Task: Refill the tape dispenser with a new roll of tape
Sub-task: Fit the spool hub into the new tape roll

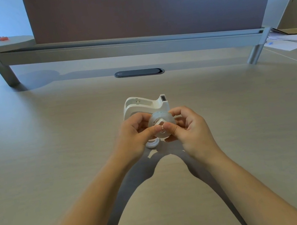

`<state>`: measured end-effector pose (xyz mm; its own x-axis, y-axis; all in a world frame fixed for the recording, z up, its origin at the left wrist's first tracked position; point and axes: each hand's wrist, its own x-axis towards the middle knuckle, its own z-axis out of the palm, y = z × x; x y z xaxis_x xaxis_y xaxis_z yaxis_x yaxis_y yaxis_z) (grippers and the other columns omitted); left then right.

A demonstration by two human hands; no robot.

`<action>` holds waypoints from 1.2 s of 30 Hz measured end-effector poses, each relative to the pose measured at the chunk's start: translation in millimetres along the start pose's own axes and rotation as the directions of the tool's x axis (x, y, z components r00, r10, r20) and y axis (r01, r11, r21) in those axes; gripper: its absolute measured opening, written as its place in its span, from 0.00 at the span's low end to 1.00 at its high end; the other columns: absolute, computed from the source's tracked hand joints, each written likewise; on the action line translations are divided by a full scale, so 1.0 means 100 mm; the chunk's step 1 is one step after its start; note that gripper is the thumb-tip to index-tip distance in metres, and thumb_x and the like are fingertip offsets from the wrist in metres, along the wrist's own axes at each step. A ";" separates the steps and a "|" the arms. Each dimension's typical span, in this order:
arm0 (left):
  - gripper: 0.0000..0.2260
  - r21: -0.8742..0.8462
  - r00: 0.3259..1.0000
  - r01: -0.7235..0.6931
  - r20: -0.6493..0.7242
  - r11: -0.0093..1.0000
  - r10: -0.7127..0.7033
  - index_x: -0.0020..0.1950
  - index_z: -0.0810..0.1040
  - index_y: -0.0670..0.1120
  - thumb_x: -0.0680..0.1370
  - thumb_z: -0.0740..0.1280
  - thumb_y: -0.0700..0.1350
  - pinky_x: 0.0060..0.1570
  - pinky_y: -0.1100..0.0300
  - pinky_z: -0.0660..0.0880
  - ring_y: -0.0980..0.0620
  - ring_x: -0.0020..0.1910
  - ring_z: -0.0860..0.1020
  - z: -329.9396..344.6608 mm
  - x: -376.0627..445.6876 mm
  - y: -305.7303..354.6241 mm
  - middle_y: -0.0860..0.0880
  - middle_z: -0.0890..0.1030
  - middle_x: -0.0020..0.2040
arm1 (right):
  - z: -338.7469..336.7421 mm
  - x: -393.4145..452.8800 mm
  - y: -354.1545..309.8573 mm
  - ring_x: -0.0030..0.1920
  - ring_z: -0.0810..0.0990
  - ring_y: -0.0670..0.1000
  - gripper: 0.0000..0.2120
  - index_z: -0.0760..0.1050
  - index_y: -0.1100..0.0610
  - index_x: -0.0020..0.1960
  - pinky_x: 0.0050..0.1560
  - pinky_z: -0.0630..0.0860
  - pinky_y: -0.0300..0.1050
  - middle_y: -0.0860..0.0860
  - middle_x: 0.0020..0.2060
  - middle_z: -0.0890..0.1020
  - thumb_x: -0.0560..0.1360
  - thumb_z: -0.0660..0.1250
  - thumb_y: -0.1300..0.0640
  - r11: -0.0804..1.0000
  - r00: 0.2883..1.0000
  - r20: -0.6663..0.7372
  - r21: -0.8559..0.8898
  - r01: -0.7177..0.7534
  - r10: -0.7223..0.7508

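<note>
A white tape dispenser (pixel 143 105) lies on the desk just beyond my hands, its roll bay empty and its cutter end at the right. I hold a whitish tape roll (pixel 161 119) above the desk, in front of the dispenser. My left hand (pixel 134 135) and my right hand (pixel 189 123) both grip the roll, and the two thumbs press side by side on a small white hub at its centre. A second white ring (pixel 153 143) lies on the desk under my left hand, partly hidden.
The light wooden desk (pixel 53 144) stretches all around. A dark oval cable slot (pixel 139 72) sits behind the dispenser. A partition panel (pixel 148 7) on a raised rail closes the back. Papers (pixel 286 39) lie at the far right, a round shelf (pixel 2 44) at the far left.
</note>
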<state>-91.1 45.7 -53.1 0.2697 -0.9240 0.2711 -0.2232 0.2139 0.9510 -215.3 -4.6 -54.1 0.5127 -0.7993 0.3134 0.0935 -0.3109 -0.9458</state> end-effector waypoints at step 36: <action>0.05 -0.291 0.951 0.310 0.099 0.905 -0.294 0.48 0.74 0.43 0.73 0.62 0.38 0.37 0.65 0.79 0.50 0.41 0.78 -0.48 0.27 0.18 0.44 0.78 0.44 | 0.15 0.31 -0.19 0.45 0.81 0.53 0.10 0.75 0.49 0.51 0.41 0.81 0.37 0.52 0.45 0.81 0.74 0.62 0.62 0.999 0.996 0.080 -0.004 -0.050 0.050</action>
<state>-43.2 39.7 -21.1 0.2291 -0.9727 -0.0368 0.1542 -0.0011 0.9880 -188.4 -15.6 -28.1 0.5830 -0.7704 0.2581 0.0644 -0.2728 -0.9599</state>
